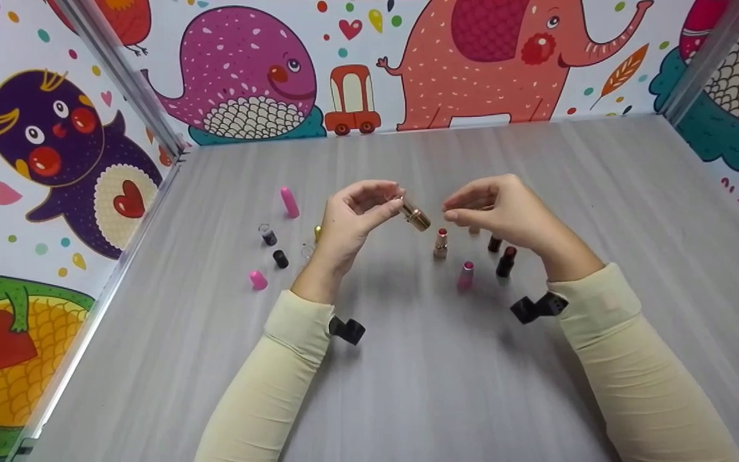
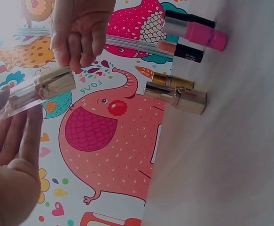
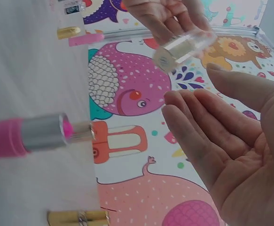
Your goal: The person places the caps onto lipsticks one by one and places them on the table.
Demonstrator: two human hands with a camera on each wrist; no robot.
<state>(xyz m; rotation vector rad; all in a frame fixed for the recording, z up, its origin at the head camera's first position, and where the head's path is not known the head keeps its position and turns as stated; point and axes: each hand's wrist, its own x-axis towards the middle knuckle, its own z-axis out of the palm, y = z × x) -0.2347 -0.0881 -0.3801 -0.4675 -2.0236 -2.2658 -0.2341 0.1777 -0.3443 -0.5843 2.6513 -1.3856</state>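
My left hand [image 1: 351, 215] pinches a lipstick [image 1: 417, 218] by its clear cap; the gold base tilts down toward the right. In the left wrist view the lipstick [image 2: 57, 84] lies between thumb and fingers. Just to its right, my right hand [image 1: 504, 208] hovers with nothing held, its fingers [image 3: 212, 132] extended in the right wrist view. Below the right hand, uncapped lipsticks stand upright: a gold one with a red tip [image 1: 441, 245], a pink one [image 1: 466, 276], a black one [image 1: 506, 262], and a smaller dark one [image 1: 494, 244]. Another gold one [image 2: 174, 81] is partly hidden.
Left of my left hand are loose caps: a long pink one [image 1: 289, 202], a clear-and-black one [image 1: 268, 235], a black one [image 1: 281, 258], a short pink one [image 1: 258, 280] and a gold one [image 1: 317, 232]. Illustrated panels [image 1: 356, 38] border the grey table [image 1: 408, 385].
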